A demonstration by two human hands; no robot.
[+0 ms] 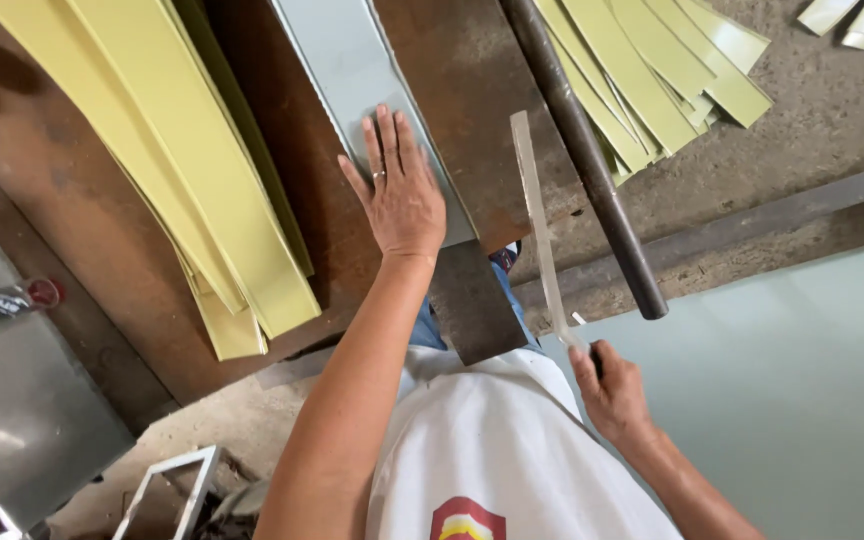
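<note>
A rusty brown metal desk (82,200) fills the upper left, and a large pale grey-green sheet (792,400) lies at lower right. Long yellow-green strips (192,170) are stacked on the desk, with a second pile of strips (652,70) on the concrete floor (812,120) beyond. A pale grey metal strip (337,70) runs along the desk toward its near edge. A dark round bar (582,150) slants across the desk's right side. The left hand (402,190) lies flat with fingers spread, pressing on the grey strip. The right hand (607,390) is closed around the end of a thin, narrow pale strip (537,220) angled upward.
</note>
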